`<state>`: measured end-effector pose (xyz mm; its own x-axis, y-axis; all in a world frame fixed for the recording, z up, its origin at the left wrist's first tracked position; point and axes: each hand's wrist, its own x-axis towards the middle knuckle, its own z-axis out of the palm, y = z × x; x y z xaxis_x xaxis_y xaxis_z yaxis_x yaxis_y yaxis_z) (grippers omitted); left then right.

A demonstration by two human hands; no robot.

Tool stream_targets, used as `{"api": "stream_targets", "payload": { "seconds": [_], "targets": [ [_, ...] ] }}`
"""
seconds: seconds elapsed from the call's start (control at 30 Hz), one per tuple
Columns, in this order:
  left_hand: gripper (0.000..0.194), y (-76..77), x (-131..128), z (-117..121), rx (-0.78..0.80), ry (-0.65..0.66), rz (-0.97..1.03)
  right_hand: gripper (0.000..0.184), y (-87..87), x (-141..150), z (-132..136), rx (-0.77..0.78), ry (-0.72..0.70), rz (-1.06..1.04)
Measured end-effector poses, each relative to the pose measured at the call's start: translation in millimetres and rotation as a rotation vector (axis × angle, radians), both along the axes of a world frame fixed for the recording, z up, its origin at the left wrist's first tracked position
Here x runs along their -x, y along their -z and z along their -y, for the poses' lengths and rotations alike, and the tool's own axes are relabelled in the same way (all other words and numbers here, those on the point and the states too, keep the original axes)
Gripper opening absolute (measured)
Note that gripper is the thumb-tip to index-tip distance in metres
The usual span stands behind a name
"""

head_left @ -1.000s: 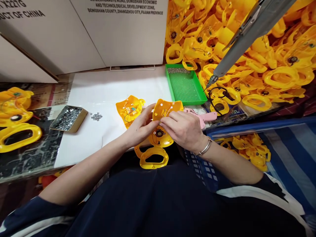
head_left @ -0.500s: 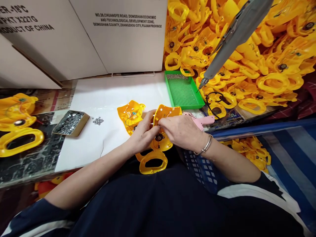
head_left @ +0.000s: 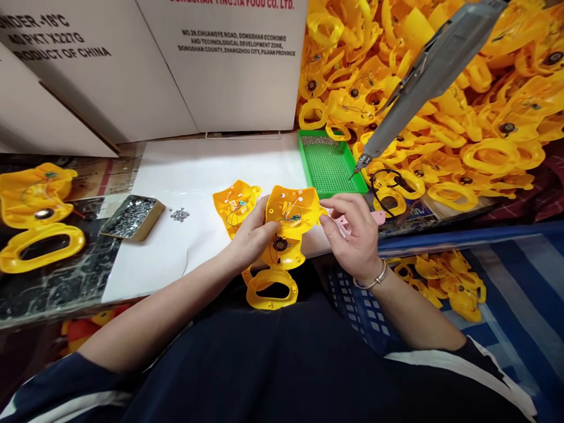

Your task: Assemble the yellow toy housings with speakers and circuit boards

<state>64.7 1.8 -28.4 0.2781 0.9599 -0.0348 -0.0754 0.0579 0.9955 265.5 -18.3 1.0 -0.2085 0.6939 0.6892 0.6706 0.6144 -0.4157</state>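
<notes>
My left hand (head_left: pixel 252 239) is closed on the left edge of a yellow plastic shell (head_left: pixel 291 202), thumb on the inside. The shell's hollow side faces me, showing thin wires, a small green circuit board and a round black part lower down. An oval loop handle (head_left: pixel 272 289) hangs at its lower end, near my lap. At the shell's right tip, my right hand (head_left: pixel 356 235) pinches with thumb and forefinger, the other fingers curled. Behind my left hand, a second yellow shell (head_left: pixel 233 202) with wires lies on the white sheet (head_left: pixel 211 161), partly hidden.
A box of small metal parts (head_left: pixel 133 217) and a little pile of them (head_left: pixel 180 214) lie left. Another shell (head_left: pixel 37 197) rests far left. An electric screwdriver (head_left: pixel 400 94) hangs above a green tray (head_left: pixel 330 167). Yellow shells (head_left: pixel 489 117) heap right; a pink piece (head_left: pixel 373 218) sits behind my right hand.
The held shell has turned so its hollow inside faces me. My right hand has shifted right, from the shell's middle to its right tip. The view has tilted slightly.
</notes>
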Motion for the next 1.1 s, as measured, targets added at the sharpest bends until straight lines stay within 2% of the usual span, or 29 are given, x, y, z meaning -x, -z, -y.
{"api": "stream_targets", "payload": {
  "seconds": [0.07,0.13,0.27,0.33,0.4,0.43,0.53,0.63,0.7,0.77,0.83,0.87,0.93,1.0,1.03,1.1],
  "targets": [
    [0.047,-1.9,1.3,-0.7,0.06,-0.028,0.048,0.016,6.5,-2.3,9.7,0.01,-0.016,-0.023],
    [0.046,-4.2,1.4,-2.3,0.115,-0.092,0.105,0.018,14.7,-3.3,23.2,0.125,-0.061,-0.021],
    [0.047,-11.1,-4.0,-5.9,0.14,-0.212,0.216,0.046,30.7,2.0,50.1,0.616,-0.197,0.034],
    [0.048,-14.1,-6.9,-7.3,0.141,-0.207,0.261,0.036,34.5,6.5,56.6,0.743,-0.242,0.067],
    [0.047,-15.7,-6.3,-8.7,0.151,-0.163,0.284,0.022,34.9,9.1,56.9,0.785,-0.24,0.047],
    [0.047,-16.0,-4.1,-9.4,0.153,-0.128,0.281,0.022,34.2,9.1,54.9,0.812,-0.229,0.006],
    [0.051,-14.0,11.2,-10.5,0.115,-0.082,0.215,0.025,31.6,2.6,43.7,0.95,-0.194,-0.187],
    [0.056,-6.0,35.3,-7.8,-0.034,-0.18,0.058,0.029,32.3,-10.5,28.7,0.994,-0.13,-0.326],
    [0.054,3.1,52.0,-3.0,-0.165,-0.272,-0.097,0.031,34.5,-19.3,19.2,1.004,-0.098,-0.303],
    [0.049,13.5,66.1,3.8,-0.244,-0.335,-0.236,0.034,36.5,-25.1,11.9,1.035,-0.111,-0.181],
    [0.047,22.7,76.0,11.5,-0.269,-0.35,-0.334,0.036,37.0,-26.8,7.9,0.962,-0.117,0.028],
    [0.046,26.3,79.3,15.2,-0.274,-0.35,-0.371,0.036,36.6,-25.9,7.2,0.856,-0.094,0.15],
    [0.044,31.0,82.8,21.5,-0.289,-0.357,-0.425,0.033,34.4,-21.3,8.8,0.538,0.0,0.361],
    [0.041,33.2,83.4,25.9,-0.333,-0.385,-0.456,0.028,32.1,-13.0,13.5,0.244,0.054,0.459],
    [0.04,34.0,83.2,27.6,-0.362,-0.402,-0.464,0.027,31.4,-7.7,16.7,0.153,0.04,0.471],
    [0.038,35.5,82.4,31.4,-0.414,-0.447,-0.474,0.026,32.1,4.1,23.4,0.092,-0.038,0.475]
  ]
}}
